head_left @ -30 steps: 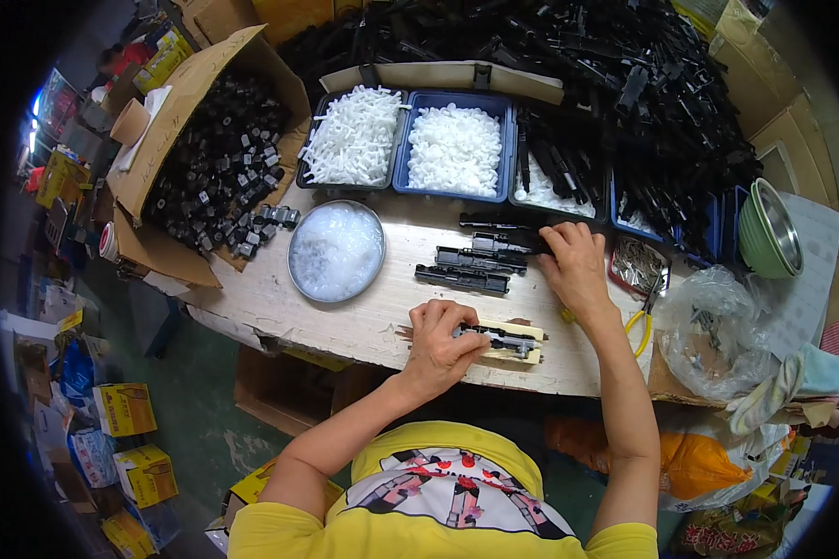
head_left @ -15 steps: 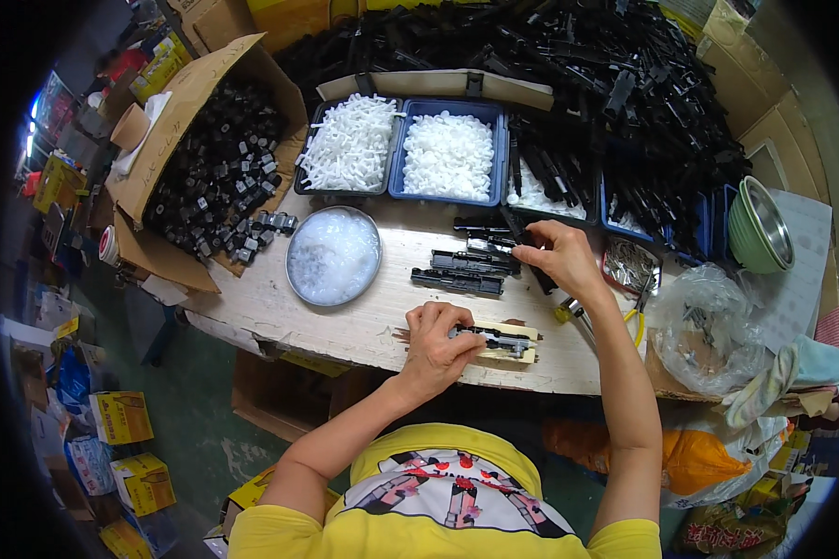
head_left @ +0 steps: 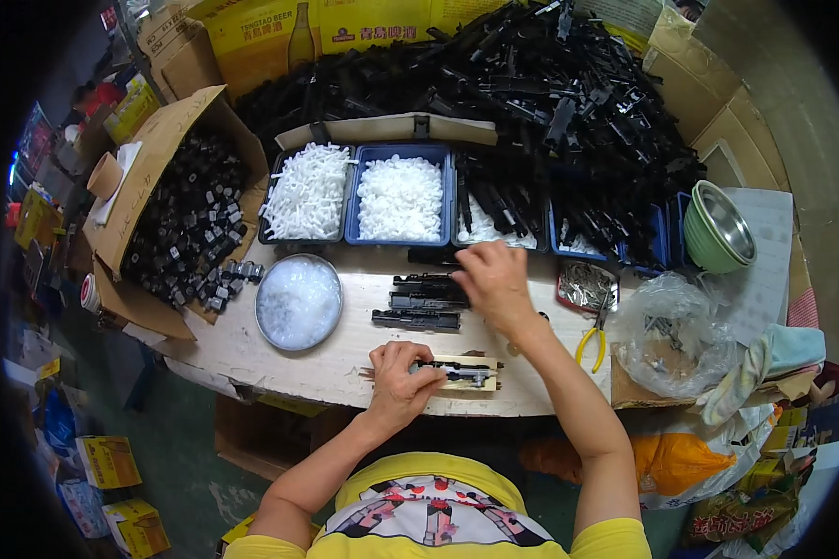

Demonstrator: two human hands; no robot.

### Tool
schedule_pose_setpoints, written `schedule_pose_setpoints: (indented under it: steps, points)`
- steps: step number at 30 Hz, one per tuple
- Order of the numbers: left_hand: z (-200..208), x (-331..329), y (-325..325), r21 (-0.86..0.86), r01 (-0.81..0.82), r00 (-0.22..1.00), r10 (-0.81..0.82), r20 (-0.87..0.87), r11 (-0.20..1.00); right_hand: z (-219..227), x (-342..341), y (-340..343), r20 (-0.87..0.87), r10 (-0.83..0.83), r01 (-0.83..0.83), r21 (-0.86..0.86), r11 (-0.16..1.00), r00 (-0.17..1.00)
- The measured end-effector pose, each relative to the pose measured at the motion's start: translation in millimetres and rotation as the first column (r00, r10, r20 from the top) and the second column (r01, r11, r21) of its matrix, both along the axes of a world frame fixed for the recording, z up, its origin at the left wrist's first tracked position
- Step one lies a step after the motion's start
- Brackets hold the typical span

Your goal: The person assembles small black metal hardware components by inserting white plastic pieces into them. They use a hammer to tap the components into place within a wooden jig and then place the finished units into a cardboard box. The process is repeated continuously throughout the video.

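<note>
My left hand [head_left: 403, 380] is closed over the left end of a cream block-like fixture [head_left: 464, 380] at the table's front edge. Its thumb and fingers pinch a slim black-and-silver toy-gun-like part [head_left: 452, 371] lying on the fixture. Above and to the right, my right hand [head_left: 496, 284] hovers at the right ends of a short row of black mechanical parts [head_left: 415, 320]. Its fingers are bent and somewhat apart, with nothing visible between them; the palm side is hidden.
Behind stand trays of white sticks [head_left: 308, 196] and white caps [head_left: 401, 198], beneath a heap of black parts [head_left: 531, 93]. Left are a carton of black pieces [head_left: 191, 214] and a round dish [head_left: 298, 303]. Right are yellow-handled pliers [head_left: 591, 347], metal pins [head_left: 585, 284], and green bowls [head_left: 718, 228].
The long black strip formerly in my right hand no longer shows; that hand has moved left over the row. The whole view has shifted. My left hand stays on the fixture.
</note>
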State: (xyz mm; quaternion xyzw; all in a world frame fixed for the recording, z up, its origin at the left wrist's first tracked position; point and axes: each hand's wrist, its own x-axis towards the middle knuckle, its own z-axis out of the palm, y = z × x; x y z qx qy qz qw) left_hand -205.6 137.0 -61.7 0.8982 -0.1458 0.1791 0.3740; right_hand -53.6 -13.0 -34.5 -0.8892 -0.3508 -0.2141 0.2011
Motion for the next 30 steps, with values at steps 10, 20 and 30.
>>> schedule_pose_setpoints:
  steps: [10,20,30]
  points:
    - [2.1,-0.3,0.9,-0.018,0.023,1.0,-0.023,-0.007,1.0,21.0,67.7,-127.0,0.157,-0.637,0.651,-0.058,0.757,0.754]
    - [2.1,0.6,-0.1,-0.006,0.016,1.0,-0.016,0.001,1.0,49.3,63.4,-159.4,-0.207,-0.598,0.627,0.123,0.769,0.774]
    - [17.1,1.2,7.2,-0.081,-0.022,1.0,0.022,0.0,0.996,37.4,-46.8,-102.2,-0.314,-0.241,0.354,0.378,0.856,0.918]
